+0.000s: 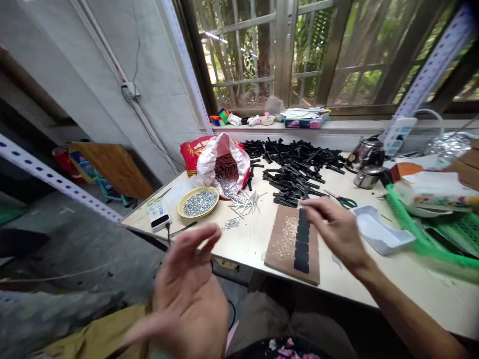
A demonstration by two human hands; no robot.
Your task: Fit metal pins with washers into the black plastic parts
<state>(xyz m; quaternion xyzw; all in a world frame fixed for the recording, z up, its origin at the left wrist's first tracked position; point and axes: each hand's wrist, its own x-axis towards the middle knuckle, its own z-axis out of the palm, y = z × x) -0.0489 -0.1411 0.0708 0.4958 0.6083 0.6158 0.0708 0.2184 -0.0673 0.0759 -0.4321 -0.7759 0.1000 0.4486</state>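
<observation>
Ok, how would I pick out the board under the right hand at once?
On the pale table below the window, look at the near edge, in front of the heap of black sticks. A flat brown board lies there, the right hand hovering over its far end. Only it carries one column of black pieces.

A single camera on the person's head looks forward and down from the near edge of the table point(392, 279), tilted so that edge runs aslant. The window point(299, 50) lies far off at 12 o'clock, the wall point(93, 50) at 10. The left hand point(187, 294), blurred, is nearest the lens at 7 o'clock; the right hand point(333, 227) reaches out at 4.
</observation>
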